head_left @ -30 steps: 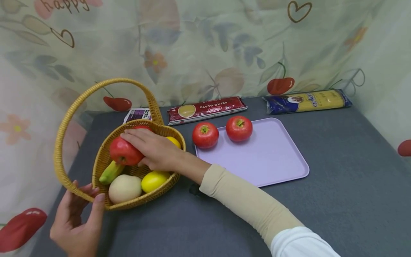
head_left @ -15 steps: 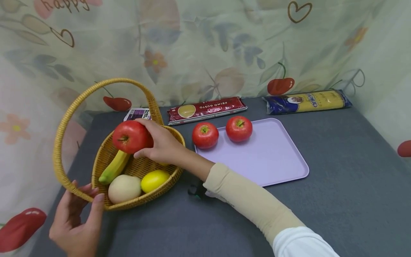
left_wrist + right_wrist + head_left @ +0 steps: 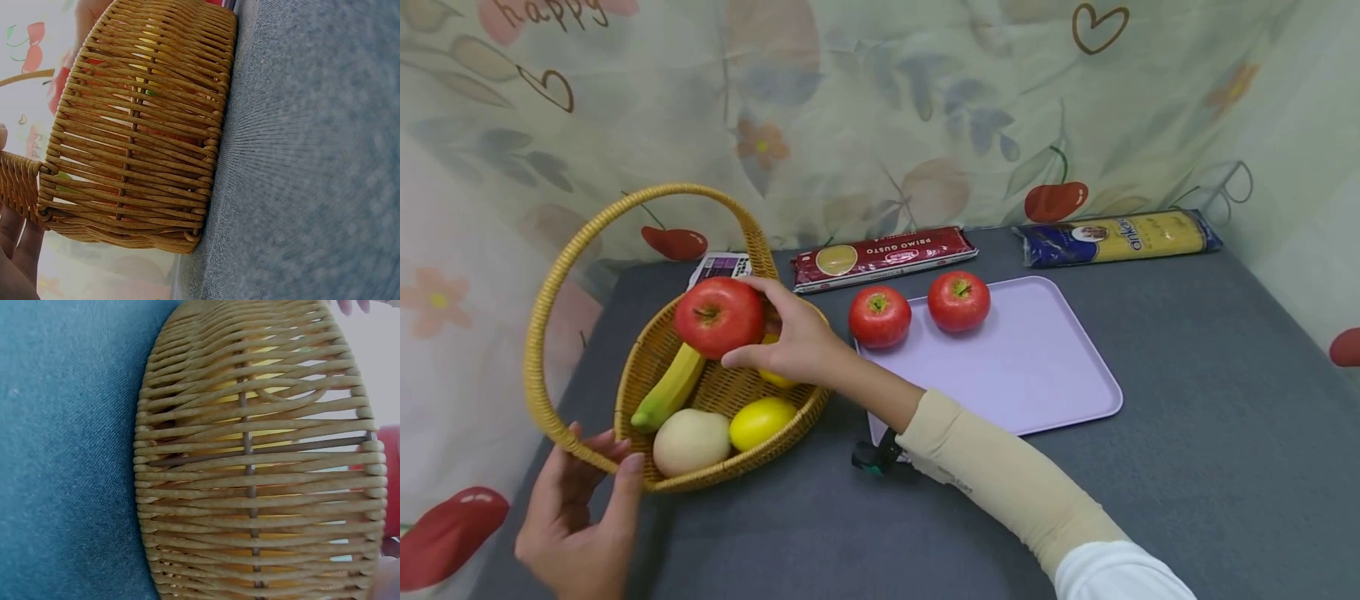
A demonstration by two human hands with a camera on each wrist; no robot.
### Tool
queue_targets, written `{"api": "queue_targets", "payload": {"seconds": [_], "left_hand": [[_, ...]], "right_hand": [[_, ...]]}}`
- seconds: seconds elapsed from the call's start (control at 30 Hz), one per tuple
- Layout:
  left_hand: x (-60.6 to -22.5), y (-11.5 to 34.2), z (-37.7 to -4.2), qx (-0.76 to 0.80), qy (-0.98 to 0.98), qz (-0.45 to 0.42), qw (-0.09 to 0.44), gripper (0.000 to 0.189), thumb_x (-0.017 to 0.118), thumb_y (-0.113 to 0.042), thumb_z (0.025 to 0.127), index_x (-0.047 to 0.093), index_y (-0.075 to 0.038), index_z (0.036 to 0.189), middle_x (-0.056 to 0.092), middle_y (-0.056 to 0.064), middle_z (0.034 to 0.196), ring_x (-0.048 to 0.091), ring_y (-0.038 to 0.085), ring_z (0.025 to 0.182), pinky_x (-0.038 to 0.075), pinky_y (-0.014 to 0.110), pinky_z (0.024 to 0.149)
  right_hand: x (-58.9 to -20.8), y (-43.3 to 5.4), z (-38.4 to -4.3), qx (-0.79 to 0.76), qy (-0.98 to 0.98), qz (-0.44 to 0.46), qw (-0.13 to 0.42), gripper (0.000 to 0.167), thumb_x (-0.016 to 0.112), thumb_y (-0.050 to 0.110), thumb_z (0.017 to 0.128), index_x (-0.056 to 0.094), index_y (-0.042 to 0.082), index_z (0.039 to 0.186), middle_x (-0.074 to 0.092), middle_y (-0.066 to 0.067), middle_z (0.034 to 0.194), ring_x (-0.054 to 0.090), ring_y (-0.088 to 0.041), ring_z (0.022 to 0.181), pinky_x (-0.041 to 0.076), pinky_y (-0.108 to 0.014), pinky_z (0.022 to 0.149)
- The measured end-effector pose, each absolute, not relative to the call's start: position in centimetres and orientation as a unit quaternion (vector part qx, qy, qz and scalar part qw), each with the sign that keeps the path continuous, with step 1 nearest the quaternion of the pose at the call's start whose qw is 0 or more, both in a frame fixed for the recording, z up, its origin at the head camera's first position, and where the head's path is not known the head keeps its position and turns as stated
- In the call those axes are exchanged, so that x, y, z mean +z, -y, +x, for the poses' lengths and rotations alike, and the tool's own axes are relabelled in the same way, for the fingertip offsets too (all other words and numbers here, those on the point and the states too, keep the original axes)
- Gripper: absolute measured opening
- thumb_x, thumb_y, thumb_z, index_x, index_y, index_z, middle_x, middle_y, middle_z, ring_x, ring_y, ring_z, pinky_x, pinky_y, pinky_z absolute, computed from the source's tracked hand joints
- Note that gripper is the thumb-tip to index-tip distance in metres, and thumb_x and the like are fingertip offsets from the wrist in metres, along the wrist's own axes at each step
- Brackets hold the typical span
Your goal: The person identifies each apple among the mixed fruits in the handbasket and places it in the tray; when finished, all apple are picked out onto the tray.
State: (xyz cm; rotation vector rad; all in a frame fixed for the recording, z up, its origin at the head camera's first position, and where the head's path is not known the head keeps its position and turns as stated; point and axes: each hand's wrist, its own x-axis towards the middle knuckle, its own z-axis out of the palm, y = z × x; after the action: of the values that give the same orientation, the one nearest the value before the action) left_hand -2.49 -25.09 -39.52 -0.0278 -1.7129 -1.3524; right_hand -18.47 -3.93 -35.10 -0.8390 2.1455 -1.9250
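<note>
My right hand [image 3: 797,337] grips a red apple [image 3: 718,317] over the far part of a heart-shaped wicker basket [image 3: 730,479]. With thumb and fingers my left hand [image 3: 583,517] holds the foot of the basket's tall handle [image 3: 535,342] at the near left. Inside the basket lie a banana [image 3: 670,387], a pale round fruit [image 3: 692,442] and a yellow lemon [image 3: 763,422]. Another yellow fruit [image 3: 775,375] is partly hidden behind the right hand. The left wrist view shows the woven basket wall [image 3: 137,125] close up; in the right wrist view the apple [image 3: 392,478] shows past the rim.
A lilac tray [image 3: 1000,375] lies right of the basket, with two red apples [image 3: 958,301] at its far left corner. Behind stand a red pasta packet [image 3: 883,257] and a yellow-and-blue pasta packet [image 3: 1120,237] by the patterned curtain. A purple-and-white packet [image 3: 722,265] lies behind the basket.
My right hand has lifted the apple from among the fruit in the basket and shifted it slightly right, uncovering more of the banana. The left hand stays on the handle.
</note>
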Motion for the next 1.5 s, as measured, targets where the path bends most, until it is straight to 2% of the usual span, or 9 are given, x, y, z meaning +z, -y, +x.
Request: {"api": "queue_targets", "payload": {"seconds": [0.33, 0.57, 0.97, 1.2, 1.5], "left_hand": [[-39.4, 25.0, -2.4, -0.523, 0.72, 0.024, 0.456, 0.052, 0.076, 0.016, 0.076, 0.064, 0.009, 0.126, 0.07, 0.023, 0.107, 0.07, 0.013, 0.087, 0.054, 0.016, 0.08], [-39.5, 25.0, -2.6, -0.544, 0.701, -0.008, 0.461, 0.053, 0.076, 0.018, 0.074, 0.062, 0.013, 0.125, 0.069, 0.026, 0.106, 0.07, 0.014, 0.087, 0.055, 0.017, 0.081], [-38.2, 23.8, -2.4, -0.559, 0.684, -0.034, 0.468, 0.048, 0.073, 0.017, 0.076, 0.061, 0.017, 0.123, 0.071, 0.021, 0.103, 0.07, 0.014, 0.085, 0.054, 0.016, 0.081], [-38.3, 24.0, -2.5, -0.56, 0.682, -0.03, 0.47, 0.048, 0.074, 0.017, 0.076, 0.061, 0.017, 0.123, 0.07, 0.024, 0.103, 0.07, 0.014, 0.085, 0.055, 0.017, 0.08], [-38.1, 23.5, -2.5, -0.571, 0.665, -0.044, 0.479, 0.047, 0.074, 0.018, 0.075, 0.061, 0.019, 0.12, 0.071, 0.022, 0.102, 0.07, 0.015, 0.084, 0.055, 0.018, 0.081]], "right_hand": [[-34.7, 1.5, -17.3, -0.659, -0.698, -0.275, 0.06, 0.083, 0.086, 0.012, 0.08, 0.041, 0.014, 0.149, 0.052, -0.003, 0.139, 0.054, -0.013, 0.121, 0.05, -0.025, 0.097], [-34.2, -0.6, -16.2, -0.675, -0.683, -0.275, 0.041, 0.082, 0.084, 0.008, 0.08, 0.041, 0.012, 0.15, 0.05, -0.002, 0.141, 0.053, -0.015, 0.123, 0.051, -0.028, 0.098], [-33.8, -4.3, -14.6, -0.667, -0.688, -0.285, 0.007, 0.082, 0.084, 0.003, 0.079, 0.041, 0.011, 0.149, 0.051, -0.001, 0.14, 0.053, -0.017, 0.123, 0.052, -0.034, 0.098], [-33.7, -6.3, -14.2, -0.658, -0.698, -0.282, -0.015, 0.084, 0.085, 0.001, 0.078, 0.041, 0.01, 0.149, 0.052, -0.002, 0.139, 0.054, -0.018, 0.122, 0.053, -0.039, 0.097], [-33.4, -9.8, -14.4, -0.643, -0.718, -0.263, -0.052, 0.087, 0.086, -0.002, 0.075, 0.04, 0.006, 0.149, 0.051, -0.006, 0.141, 0.052, -0.02, 0.126, 0.052, -0.035, 0.098]]}}
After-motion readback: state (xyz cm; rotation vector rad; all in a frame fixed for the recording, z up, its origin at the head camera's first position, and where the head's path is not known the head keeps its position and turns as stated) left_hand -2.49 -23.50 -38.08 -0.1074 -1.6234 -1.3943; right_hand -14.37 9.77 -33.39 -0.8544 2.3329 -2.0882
